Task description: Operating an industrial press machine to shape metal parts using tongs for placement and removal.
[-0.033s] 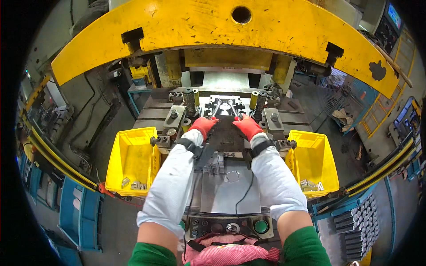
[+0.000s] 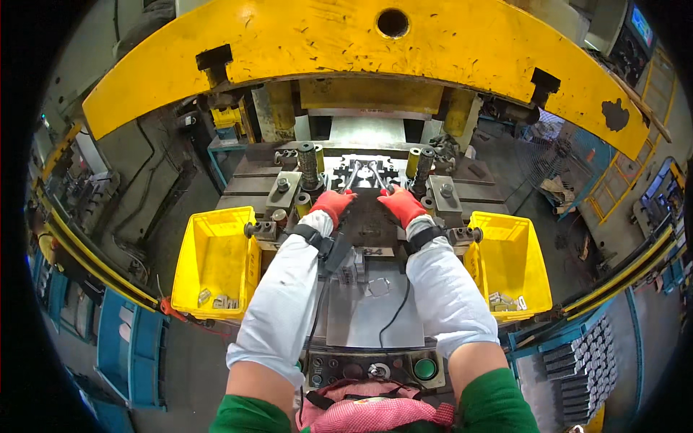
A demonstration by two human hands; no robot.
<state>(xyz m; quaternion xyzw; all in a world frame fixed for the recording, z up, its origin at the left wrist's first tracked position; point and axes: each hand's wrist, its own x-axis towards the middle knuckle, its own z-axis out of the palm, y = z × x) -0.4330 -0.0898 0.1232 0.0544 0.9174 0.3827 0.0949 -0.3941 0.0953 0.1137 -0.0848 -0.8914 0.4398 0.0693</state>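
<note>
Both hands wear red gloves, white sleeve covers and black wrist straps. My left hand [image 2: 333, 204] grips a thin metal rod tool [image 2: 351, 175] whose tip reaches into the press die [image 2: 364, 164]. My right hand [image 2: 401, 205] grips a second metal rod tool [image 2: 377, 176], angled inward to the same spot. The two tool tips meet near a pale metal part lying in the die, between spring-wrapped guide posts [image 2: 308, 164]. What the tips touch is too small to tell.
A big yellow press frame [image 2: 361, 43] arches overhead. A yellow bin [image 2: 216, 263] with a few metal parts stands at the left, another yellow bin [image 2: 509, 260] at the right. A control panel with a green button [image 2: 425, 369] sits near my body. Blue racks [image 2: 126, 346] stand lower left.
</note>
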